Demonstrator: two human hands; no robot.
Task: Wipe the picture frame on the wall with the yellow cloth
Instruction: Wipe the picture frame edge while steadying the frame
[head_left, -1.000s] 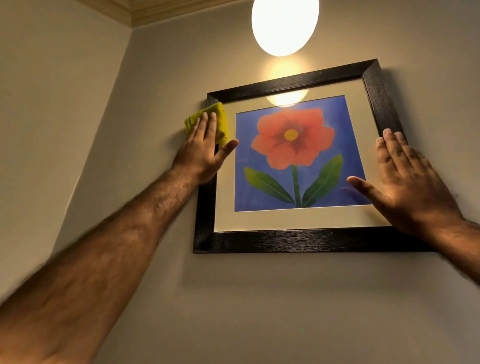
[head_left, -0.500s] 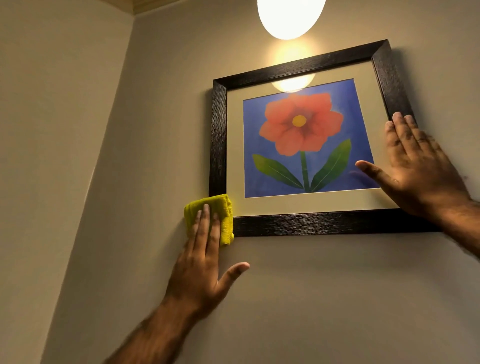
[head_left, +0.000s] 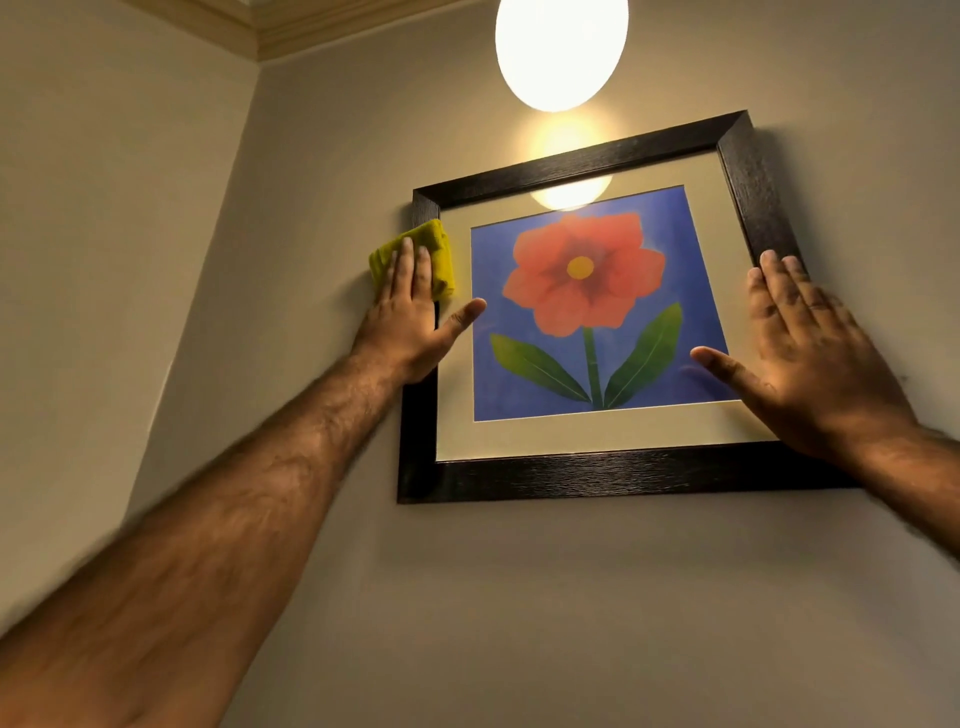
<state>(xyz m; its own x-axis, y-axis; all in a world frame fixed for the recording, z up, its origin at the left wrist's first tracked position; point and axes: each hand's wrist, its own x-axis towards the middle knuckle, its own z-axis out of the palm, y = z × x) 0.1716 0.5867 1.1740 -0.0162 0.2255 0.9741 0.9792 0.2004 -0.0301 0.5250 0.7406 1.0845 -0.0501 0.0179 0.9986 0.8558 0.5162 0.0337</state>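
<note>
On the beige wall (head_left: 519, 597) near a room corner, dark picture frame (head_left: 597, 475) with a red-flower print hangs tilted, glowing globe lamp (head_left: 561, 47) just above it. Left hand (head_left: 410, 317) lies flat, fingers together, thumb splayed, pressing the folded yellow cloth (head_left: 441, 254) against the frame's upper-left edge, arm outstretched. Right hand (head_left: 815, 358) rests open-palmed, fingers spread, on the frame's right side, gripping nothing.

The beige wall (head_left: 519, 597) carries a dark wooden picture frame (head_left: 597, 475) that hangs slightly tilted, with a red flower print inside. A folded yellow cloth (head_left: 439, 249) lies flat against the frame's upper left side and overlaps onto the wall.
</note>
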